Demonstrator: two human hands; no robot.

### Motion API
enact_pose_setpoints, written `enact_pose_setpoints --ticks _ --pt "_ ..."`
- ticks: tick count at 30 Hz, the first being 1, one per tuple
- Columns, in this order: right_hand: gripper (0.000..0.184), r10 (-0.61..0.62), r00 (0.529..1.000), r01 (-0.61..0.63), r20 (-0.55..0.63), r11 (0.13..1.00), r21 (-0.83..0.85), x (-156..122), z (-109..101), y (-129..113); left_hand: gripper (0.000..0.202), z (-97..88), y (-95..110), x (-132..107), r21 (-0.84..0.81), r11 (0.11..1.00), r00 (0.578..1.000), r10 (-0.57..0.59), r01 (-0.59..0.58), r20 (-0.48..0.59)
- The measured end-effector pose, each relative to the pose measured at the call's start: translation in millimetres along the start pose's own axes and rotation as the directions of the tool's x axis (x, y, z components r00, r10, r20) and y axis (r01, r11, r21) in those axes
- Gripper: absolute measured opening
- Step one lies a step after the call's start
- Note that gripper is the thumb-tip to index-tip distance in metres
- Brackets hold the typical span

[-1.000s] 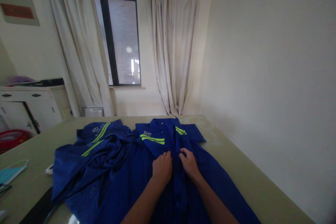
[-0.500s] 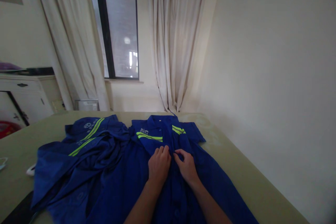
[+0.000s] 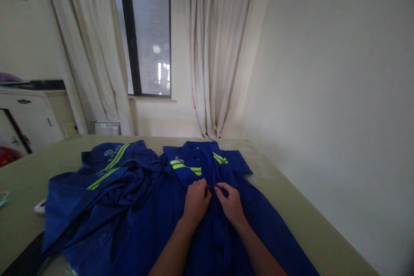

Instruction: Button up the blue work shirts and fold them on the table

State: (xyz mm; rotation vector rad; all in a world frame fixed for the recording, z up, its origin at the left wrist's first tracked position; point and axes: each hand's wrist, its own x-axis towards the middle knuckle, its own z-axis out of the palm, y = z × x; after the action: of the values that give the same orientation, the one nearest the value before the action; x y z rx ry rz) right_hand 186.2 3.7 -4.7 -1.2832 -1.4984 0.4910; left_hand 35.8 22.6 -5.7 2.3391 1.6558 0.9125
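Note:
A blue work jacket (image 3: 174, 207) with yellow-green reflective stripes lies face up, its collar at the far end. My left hand (image 3: 197, 198) pinches the edge of its front opening, fingers curled over the cloth. Close by on the other front edge, my right hand (image 3: 229, 200) grips the fabric between thumb and forefinger. The fingertips of both hands are a small gap apart, just below the chest stripes. Whether a button sits between them is too small to tell. To the left lies a second, crumpled blue work garment (image 3: 106, 194) with similar stripes and a white printed logo.
Both garments rest on a greenish table (image 3: 19, 185) beside a wall at the right. At its left edge are a white object (image 3: 40, 207), part of a face mask (image 3: 4, 198) and a dark flat item (image 3: 27, 256). Curtains (image 3: 216, 51) and a white cabinet (image 3: 35, 112) stand behind.
Both hands stay at the jacket's front opening. My left hand has turned slightly, and the left front panel near the stripe has bunched up a little. The camera has shifted slightly.

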Motion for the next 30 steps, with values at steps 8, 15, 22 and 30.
enact_pose_setpoints --ticks 8,15,22,30 --pt "0.024 0.015 1.0 -0.016 -0.005 0.996 -0.09 -0.5 2.8 2.0 0.022 0.0 -9.9 4.4 -0.361 0.92 0.988 -0.136 0.153 0.073" --pt "0.023 -0.029 0.999 0.034 0.04 0.99 -0.138 -2.4 2.9 -3.5 0.011 -3.8 -5.9 0.1 -0.29 0.956 0.999 -0.047 0.038 -0.024" --pt "0.024 -0.032 0.999 0.034 0.019 0.983 -0.178 -5.3 4.7 -6.6 0.019 -5.4 -3.5 -4.1 -0.266 0.961 0.997 0.071 -0.079 -0.04" --pt "0.027 -0.027 0.994 0.036 0.104 0.996 -0.081 -1.6 -0.7 -10.8 0.019 -6.9 -1.6 -5.9 -0.218 0.973 0.997 0.073 -0.076 -0.023"
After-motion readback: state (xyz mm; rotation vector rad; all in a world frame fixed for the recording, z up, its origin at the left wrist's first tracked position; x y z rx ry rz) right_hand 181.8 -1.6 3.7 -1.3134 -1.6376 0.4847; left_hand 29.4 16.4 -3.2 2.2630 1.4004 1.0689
